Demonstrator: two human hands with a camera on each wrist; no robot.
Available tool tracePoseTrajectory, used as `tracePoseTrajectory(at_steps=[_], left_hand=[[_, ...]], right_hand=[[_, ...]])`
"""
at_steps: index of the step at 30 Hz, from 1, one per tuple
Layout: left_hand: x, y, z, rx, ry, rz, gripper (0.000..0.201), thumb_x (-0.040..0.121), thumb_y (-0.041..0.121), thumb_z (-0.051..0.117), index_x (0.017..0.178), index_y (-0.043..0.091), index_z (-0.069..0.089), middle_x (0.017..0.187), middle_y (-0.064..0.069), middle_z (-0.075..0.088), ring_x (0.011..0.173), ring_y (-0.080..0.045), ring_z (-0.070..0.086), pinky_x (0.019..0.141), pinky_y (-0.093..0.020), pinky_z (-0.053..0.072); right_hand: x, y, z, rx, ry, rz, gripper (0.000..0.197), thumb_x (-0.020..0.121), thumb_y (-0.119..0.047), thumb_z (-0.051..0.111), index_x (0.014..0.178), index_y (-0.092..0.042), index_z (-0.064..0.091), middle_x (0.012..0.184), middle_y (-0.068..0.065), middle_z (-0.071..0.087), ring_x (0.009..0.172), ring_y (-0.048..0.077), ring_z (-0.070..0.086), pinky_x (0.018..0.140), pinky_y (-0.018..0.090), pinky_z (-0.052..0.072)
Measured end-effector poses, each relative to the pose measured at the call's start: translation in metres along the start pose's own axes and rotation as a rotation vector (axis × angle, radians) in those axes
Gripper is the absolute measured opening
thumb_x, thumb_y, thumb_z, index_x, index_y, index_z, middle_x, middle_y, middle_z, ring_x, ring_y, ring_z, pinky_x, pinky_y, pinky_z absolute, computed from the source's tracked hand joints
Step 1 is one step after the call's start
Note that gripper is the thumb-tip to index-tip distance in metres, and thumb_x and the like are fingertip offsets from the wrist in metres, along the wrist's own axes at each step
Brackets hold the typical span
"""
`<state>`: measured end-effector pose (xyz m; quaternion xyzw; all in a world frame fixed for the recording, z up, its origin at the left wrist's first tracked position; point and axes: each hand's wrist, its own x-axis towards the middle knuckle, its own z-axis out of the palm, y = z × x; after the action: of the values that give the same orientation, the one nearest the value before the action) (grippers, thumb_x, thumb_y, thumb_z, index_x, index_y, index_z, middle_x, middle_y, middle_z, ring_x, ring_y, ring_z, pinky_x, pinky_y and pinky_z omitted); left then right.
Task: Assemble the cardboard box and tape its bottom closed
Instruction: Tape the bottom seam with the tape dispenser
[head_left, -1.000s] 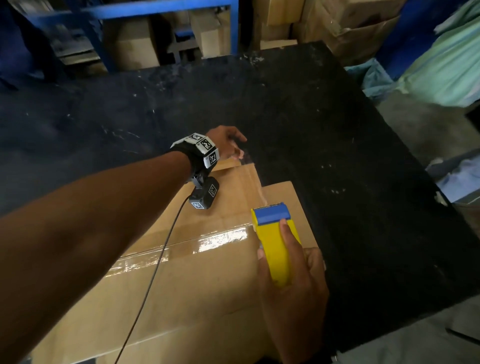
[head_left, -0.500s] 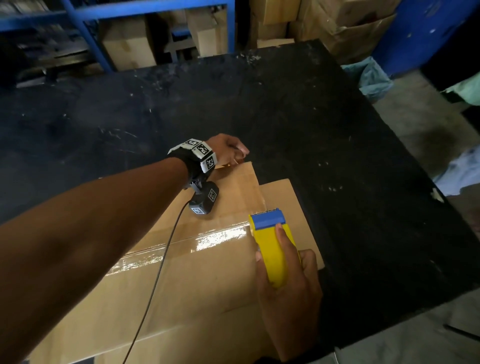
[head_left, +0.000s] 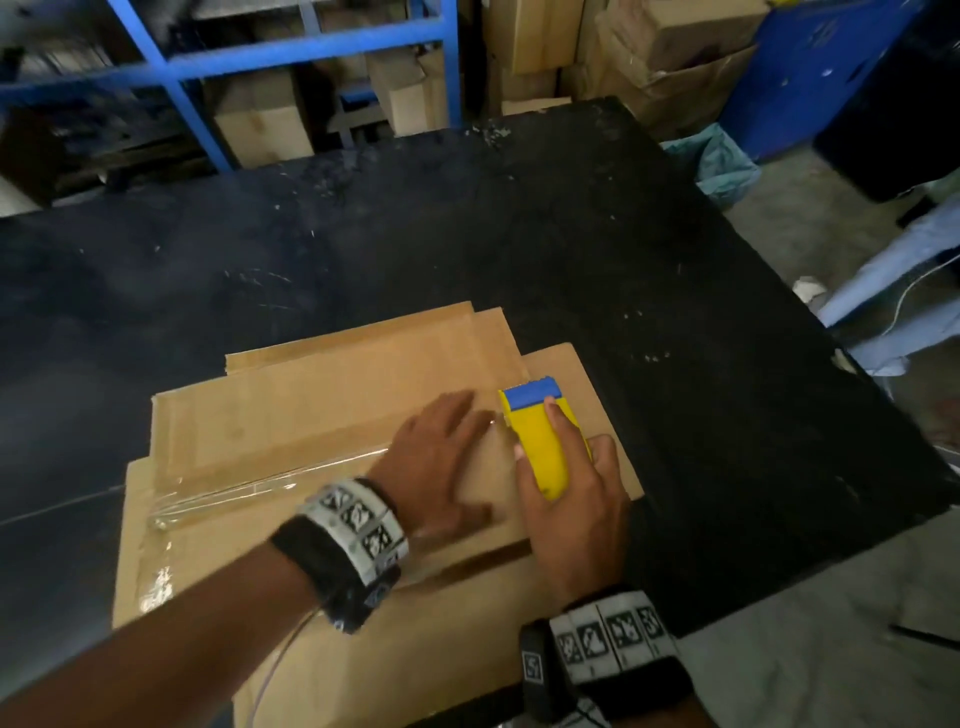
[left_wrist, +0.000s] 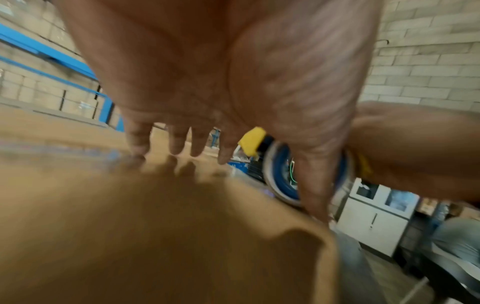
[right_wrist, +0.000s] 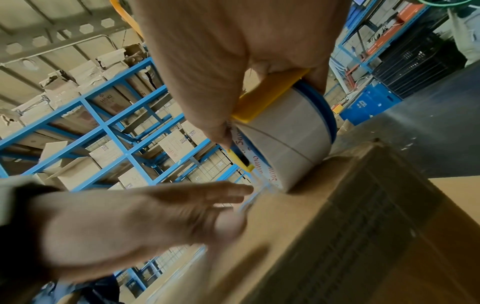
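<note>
Cardboard box (head_left: 322, 415): near edge cut off at the head view's lower border; lower half a tan blur in the left wrist view. Left hand (head_left: 441, 467): motion-smeared in all three views. Tape dispenser (head_left: 540, 447): roll hidden under the right hand (head_left: 576, 514) from above. Desk (head_left: 675, 312): left part runs out of frame.

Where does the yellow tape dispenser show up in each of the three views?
Head: tape dispenser right of centre, gripped by the right hand.
Left wrist: right of centre, its yellow corner and blue-rimmed roll peeking past the left hand.
Right wrist: centre, roll resting on the cardboard box.
Shared landmark: the cardboard box.
</note>
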<state>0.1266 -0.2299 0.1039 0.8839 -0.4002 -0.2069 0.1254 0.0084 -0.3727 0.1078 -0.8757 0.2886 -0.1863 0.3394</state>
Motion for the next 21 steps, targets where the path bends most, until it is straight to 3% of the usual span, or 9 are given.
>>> tracePoseTrajectory(at_steps=[2, 4, 8, 13, 15, 18, 21], left_hand=[[-0.017, 0.010, 0.019, 0.122, -0.144, -0.037, 0.146, 0.053, 0.094, 0.056, 0.161, 0.023, -0.012, 0.169, -0.012, -0.022, 0.155, -0.037, -0.020, 0.125, -0.059, -0.001], [-0.019, 0.013, 0.032, 0.198, -0.160, -0.048, 0.156, 0.051, 0.093, 0.063, 0.156, 0.022, -0.027, 0.163, -0.012, -0.036, 0.149, -0.037, -0.034, 0.123, -0.060, -0.011], [-0.016, 0.015, 0.039, 0.275, -0.128, -0.105, 0.147, 0.065, 0.075, 0.073, 0.156, 0.019, -0.029, 0.165, -0.013, -0.032, 0.152, -0.040, -0.028, 0.124, -0.061, -0.003], [-0.016, 0.017, 0.039, 0.301, -0.133, -0.114, 0.145, 0.065, 0.078, 0.068, 0.157, 0.018, -0.026, 0.167, -0.013, -0.029, 0.153, -0.039, -0.025, 0.124, -0.060, -0.006], [-0.016, 0.017, 0.037, 0.304, -0.144, -0.118, 0.147, 0.064, 0.078, 0.070, 0.157, 0.018, -0.027, 0.166, -0.013, -0.030, 0.153, -0.039, -0.026, 0.124, -0.059, -0.007], [-0.017, 0.017, 0.038, 0.307, -0.144, -0.117, 0.149, 0.063, 0.076, 0.072, 0.156, 0.019, -0.028, 0.166, -0.013, -0.031, 0.153, -0.039, -0.025, 0.124, -0.059, -0.006], [-0.016, 0.017, 0.039, 0.318, -0.151, -0.118, 0.149, 0.063, 0.077, 0.072, 0.155, 0.019, -0.030, 0.165, -0.014, -0.033, 0.152, -0.039, -0.026, 0.124, -0.060, -0.004]], right_hand=[[0.000, 0.000, 0.000, -0.014, -0.016, -0.021, 0.063, 0.086, -0.047, 0.066, 0.144, -0.041, 0.045, 0.101, -0.002, 0.043, 0.076, 0.015, 0.053, 0.066, 0.033, 0.049], [-0.001, 0.000, 0.000, -0.030, -0.027, -0.037, 0.062, 0.088, -0.048, 0.065, 0.145, -0.040, 0.044, 0.102, -0.001, 0.044, 0.078, 0.018, 0.055, 0.068, 0.034, 0.050], [-0.006, -0.001, -0.004, -0.051, -0.059, -0.032, 0.062, 0.089, -0.051, 0.062, 0.146, -0.040, 0.042, 0.105, 0.000, 0.045, 0.082, 0.019, 0.056, 0.070, 0.031, 0.047], [-0.056, 0.013, -0.037, -0.054, -0.058, 0.010, 0.061, 0.087, -0.049, 0.068, 0.143, -0.041, 0.047, 0.105, 0.000, 0.047, 0.082, 0.009, 0.046, 0.070, 0.026, 0.040], [-0.085, 0.022, -0.060, -0.072, -0.080, 0.022, 0.059, 0.087, -0.049, 0.067, 0.142, -0.041, 0.048, 0.102, -0.002, 0.046, 0.076, 0.006, 0.046, 0.065, 0.021, 0.037], [-0.120, 0.037, -0.087, -0.176, -0.146, 0.018, 0.054, 0.090, -0.045, 0.063, 0.142, -0.034, 0.049, 0.097, -0.002, 0.041, 0.064, 0.000, 0.035, 0.059, 0.015, 0.024], [-0.136, 0.050, -0.094, -0.064, -0.115, -0.009, 0.060, 0.091, -0.067, 0.041, 0.134, -0.027, 0.052, 0.087, -0.001, 0.042, 0.058, -0.004, 0.031, 0.059, 0.007, 0.022]])
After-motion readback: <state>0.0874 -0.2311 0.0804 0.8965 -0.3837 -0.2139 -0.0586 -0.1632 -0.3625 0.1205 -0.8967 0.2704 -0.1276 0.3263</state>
